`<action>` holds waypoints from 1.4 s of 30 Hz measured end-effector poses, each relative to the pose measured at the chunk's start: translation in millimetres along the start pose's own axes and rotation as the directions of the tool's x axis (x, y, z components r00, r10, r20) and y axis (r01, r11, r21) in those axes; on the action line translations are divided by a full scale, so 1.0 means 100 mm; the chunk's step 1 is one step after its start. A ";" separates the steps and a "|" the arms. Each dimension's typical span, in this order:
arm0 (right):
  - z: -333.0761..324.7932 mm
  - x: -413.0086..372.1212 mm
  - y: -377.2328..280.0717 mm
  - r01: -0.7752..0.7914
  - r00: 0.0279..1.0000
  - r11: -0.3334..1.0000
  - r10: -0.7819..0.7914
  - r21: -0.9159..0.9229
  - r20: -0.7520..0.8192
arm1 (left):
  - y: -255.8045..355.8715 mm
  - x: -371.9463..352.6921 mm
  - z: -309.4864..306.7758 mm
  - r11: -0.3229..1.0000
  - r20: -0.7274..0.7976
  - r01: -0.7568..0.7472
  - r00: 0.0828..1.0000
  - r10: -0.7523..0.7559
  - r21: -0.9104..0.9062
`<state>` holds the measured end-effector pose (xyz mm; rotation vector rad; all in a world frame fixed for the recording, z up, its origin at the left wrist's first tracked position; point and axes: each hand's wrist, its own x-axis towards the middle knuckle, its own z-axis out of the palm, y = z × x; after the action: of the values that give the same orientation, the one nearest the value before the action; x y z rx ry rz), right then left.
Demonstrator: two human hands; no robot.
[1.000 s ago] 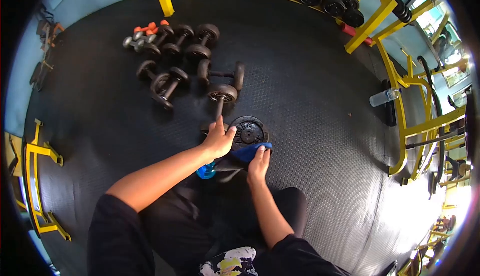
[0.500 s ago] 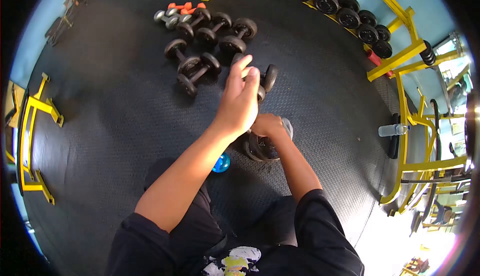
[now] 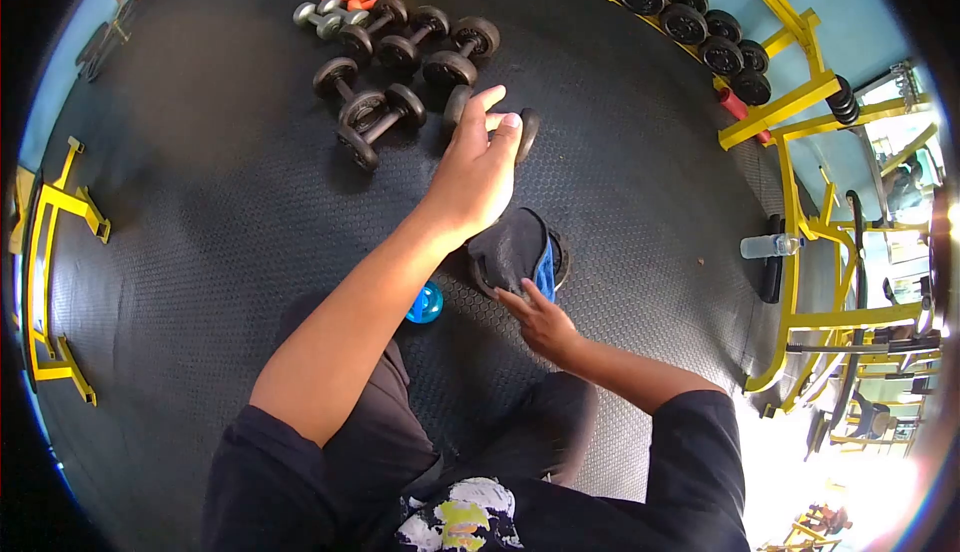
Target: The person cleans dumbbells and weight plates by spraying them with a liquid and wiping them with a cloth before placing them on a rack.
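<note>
My left hand [image 3: 478,174] is raised in the middle of the view, its fingers bent and its thumb apart from them, with nothing visible between. Behind it on the floor lies a black dumbbell [image 3: 527,136], partly hidden by the hand. Lower right, my right hand [image 3: 548,328] has its fingers spread, the tips right at the lower edge of a dark grey cloth item with blue on one side [image 3: 508,247]. That cloth item overlaps a round dark weight [image 3: 562,260] on the floor. A blue bottle [image 3: 427,304] stands beside my left forearm.
Several black dumbbells [image 3: 382,132] lie ahead on the black rubber floor, with small grey dumbbells [image 3: 326,22] and orange ones [image 3: 372,2] beyond. A yellow rack [image 3: 780,112] of dumbbells stands at right, near a clear water bottle [image 3: 768,246]. Another yellow frame [image 3: 45,252] is at left.
My right hand has moved down and back from the round weight, its fingers now spread. The dark cloth item now shows over the weight. My left hand stays raised, and the view has shifted slightly.
</note>
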<state>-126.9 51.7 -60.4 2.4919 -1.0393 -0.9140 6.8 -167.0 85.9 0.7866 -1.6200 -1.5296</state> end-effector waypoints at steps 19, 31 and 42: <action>1.58 -0.26 -0.89 -0.348 -0.096 -0.612 0.776 0.710 0.623 | -1.02 -0.75 0.31 0.463 0.234 0.102 0.755 -0.612 0.880; 0.99 0.28 -1.20 0.639 0.690 -0.679 0.300 -0.360 0.659 | -2.28 -0.77 0.59 0.613 0.053 0.498 0.749 -0.661 0.613; 1.01 0.35 -1.29 0.227 0.799 -0.964 0.104 -0.136 0.593 | -1.66 -0.59 1.72 0.790 0.074 0.430 0.858 -0.508 0.437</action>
<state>-105.8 114.4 -213.8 0.0724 1.1439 -1.0959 -119.7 -42.2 -84.9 1.4027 -2.0288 -1.6587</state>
